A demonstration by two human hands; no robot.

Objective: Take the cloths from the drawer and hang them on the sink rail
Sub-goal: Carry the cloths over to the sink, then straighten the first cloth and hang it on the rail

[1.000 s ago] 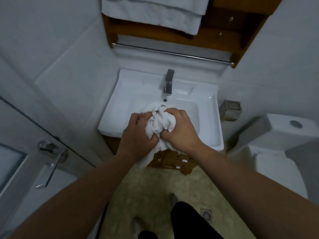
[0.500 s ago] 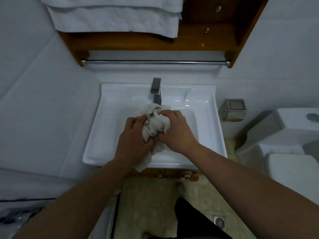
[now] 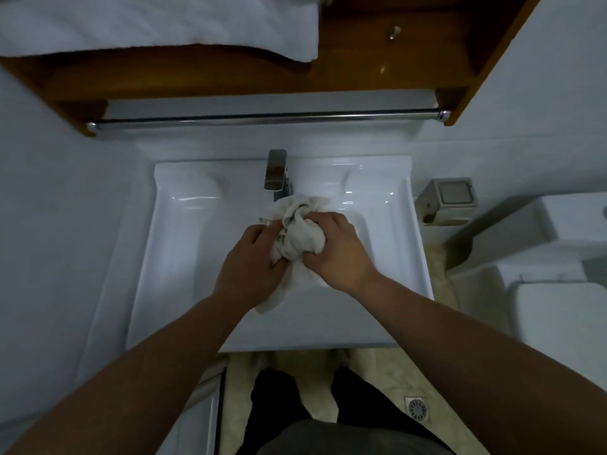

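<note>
Both hands are bunched up around one crumpled white cloth (image 3: 297, 233), held over the basin of the white rectangular ceramic sink (image 3: 170, 244). Going left to right: the left hand (image 3: 251, 261) has its fingers curled into the left side of the wad, thumb tucked in by the lower edge, so it's gripping the fabric tight. The cloth sits between the two hands as a scrunched ball, with no clear long axis up top, but one loose tail hangs out below the left hand, trailing down and left toward the near rim of the sink. The right hand (image 3: 338, 254) clamps the right side, fingers wrapped over the top of the wad and knuckles facing the camera. The far edge of the cloth pokes out just beside the square chrome faucet (image 3: 275, 170); can't tell if it's actually touching it.

Above the sink, the long chrome rail (image 3: 262, 119) runs left to right under the brown wooden shelf (image 3: 197, 77), bare along its visible length. Folded white towels (image 3: 157, 24) sit on that shelf at the left.
</note>
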